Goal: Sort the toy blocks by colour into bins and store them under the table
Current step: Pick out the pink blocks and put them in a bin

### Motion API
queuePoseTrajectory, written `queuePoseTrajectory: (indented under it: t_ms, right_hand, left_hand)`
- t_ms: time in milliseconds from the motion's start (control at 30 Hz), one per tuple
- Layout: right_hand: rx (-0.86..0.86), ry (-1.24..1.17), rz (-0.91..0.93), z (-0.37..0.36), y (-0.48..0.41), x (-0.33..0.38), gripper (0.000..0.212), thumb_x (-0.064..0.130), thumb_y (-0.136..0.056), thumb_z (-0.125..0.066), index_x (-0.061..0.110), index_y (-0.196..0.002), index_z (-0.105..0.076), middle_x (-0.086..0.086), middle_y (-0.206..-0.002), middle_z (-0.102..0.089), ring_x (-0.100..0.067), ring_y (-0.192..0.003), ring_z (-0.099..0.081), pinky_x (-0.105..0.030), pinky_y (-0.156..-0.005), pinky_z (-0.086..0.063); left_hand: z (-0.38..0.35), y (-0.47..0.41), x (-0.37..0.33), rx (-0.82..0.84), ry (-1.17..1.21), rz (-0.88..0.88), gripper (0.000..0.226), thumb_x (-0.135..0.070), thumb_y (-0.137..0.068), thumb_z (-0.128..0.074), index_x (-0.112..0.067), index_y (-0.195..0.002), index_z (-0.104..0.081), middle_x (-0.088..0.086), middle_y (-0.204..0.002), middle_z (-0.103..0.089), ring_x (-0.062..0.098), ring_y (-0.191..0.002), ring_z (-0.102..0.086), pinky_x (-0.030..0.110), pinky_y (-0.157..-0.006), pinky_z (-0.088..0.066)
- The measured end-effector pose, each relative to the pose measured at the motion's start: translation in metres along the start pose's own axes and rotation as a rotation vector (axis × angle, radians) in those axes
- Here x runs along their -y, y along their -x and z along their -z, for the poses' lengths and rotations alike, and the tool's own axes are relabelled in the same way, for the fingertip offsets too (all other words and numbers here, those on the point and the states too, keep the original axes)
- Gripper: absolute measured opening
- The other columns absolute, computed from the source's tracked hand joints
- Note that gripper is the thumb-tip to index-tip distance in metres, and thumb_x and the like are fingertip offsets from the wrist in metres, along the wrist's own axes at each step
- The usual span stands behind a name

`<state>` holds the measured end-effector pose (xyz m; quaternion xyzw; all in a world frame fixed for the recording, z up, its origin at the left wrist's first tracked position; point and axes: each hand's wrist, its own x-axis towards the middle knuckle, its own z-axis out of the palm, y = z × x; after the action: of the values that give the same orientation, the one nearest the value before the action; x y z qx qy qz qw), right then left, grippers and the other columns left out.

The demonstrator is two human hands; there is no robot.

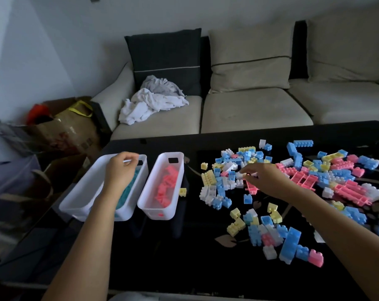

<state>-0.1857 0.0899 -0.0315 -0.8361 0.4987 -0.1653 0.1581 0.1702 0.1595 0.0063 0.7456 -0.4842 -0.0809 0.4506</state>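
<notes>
Blue blocks [129, 187] lie in the bin [75, 200] beneath the left hand [121, 168], whose curled fingers may hide one; I cannot tell. The right hand [264, 179] pinches seemingly a white block [240, 175] at its fingertips; lifting carelessly could knock neighbours off the worktop [184, 257].

A home living room: beige sofa [249, 109], cushions [250, 59], black coffee table [184, 246].

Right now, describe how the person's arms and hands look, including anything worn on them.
The left forearm and right forearm are bare down to the frame's lower edge, so no sleeves show. The left hand and right hand are bare too, without gloves. I can make out no watch, bracelet or ring, and no markings, though the light is dim.
</notes>
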Motion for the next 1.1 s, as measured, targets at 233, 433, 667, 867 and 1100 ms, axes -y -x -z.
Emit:
queuePoseTrajectory:
  t_ms: [233, 433, 667, 867, 1100]
  right_hand:
    - [0.009, 0.031, -0.155, 0.024, 0.007, -0.030, 0.030, 0.017, -0.092, -0.058, 0.019, -0.122, -0.058, -0.002, -0.122, -0.061, -0.015, -0.103, -0.061, -0.022, -0.082, -0.049]
    - [0.020, 0.105, -0.214, 0.027, 0.022, -0.038, 0.034, 0.018, -0.089, -0.062, 0.017, -0.123, -0.058, -0.003, -0.125, -0.060, -0.017, -0.103, -0.061, -0.025, -0.083, -0.050]
    - [-0.082, 0.320, -0.350, 0.002, 0.045, -0.036, 0.062, 0.037, -0.083, -0.067, 0.015, -0.133, -0.039, -0.010, -0.130, -0.043, -0.026, -0.115, -0.051, -0.034, -0.090, -0.048]
    - [-0.108, 0.325, -0.461, -0.005, 0.053, -0.053, 0.077, 0.051, -0.083, -0.061, 0.015, -0.142, -0.026, -0.017, -0.143, -0.032, -0.036, -0.129, -0.037, -0.042, -0.097, -0.042]
    - [-0.144, 0.214, -0.297, -0.001, 0.054, -0.064, 0.039, 0.021, -0.088, -0.061, 0.014, -0.125, -0.054, -0.008, -0.128, -0.051, -0.023, -0.105, -0.058, -0.034, -0.082, -0.054]
  left_hand:
    - [-0.056, 0.032, -0.080, 0.307, 0.007, -0.281, 0.013, -0.013, -0.088, -0.060, -0.020, -0.094, -0.068, -0.011, -0.089, -0.066, 0.002, -0.082, -0.061, 0.005, -0.066, -0.040]
    - [-0.134, 0.078, -0.116, 0.739, -0.128, -0.433, 0.026, -0.020, -0.087, -0.065, -0.017, -0.113, -0.063, -0.004, -0.111, -0.063, 0.008, -0.096, -0.061, 0.021, -0.082, -0.051]
    - [-0.202, 0.101, -0.115, 0.716, -0.416, -0.609, 0.065, -0.034, -0.085, -0.068, -0.019, -0.141, -0.039, 0.009, -0.134, -0.045, 0.025, -0.108, -0.058, 0.034, -0.085, -0.051]
    - [-0.225, 0.109, -0.122, 0.617, -0.435, -0.649, 0.041, -0.010, -0.090, -0.058, -0.014, -0.129, -0.044, 0.011, -0.121, -0.045, 0.026, -0.090, -0.060, 0.027, -0.061, -0.042]
    - [-0.228, 0.112, -0.124, 0.620, -0.432, -0.630, 0.047, 0.006, -0.087, -0.051, -0.010, -0.129, -0.038, 0.018, -0.123, -0.044, 0.027, -0.084, -0.060, 0.027, -0.062, -0.044]
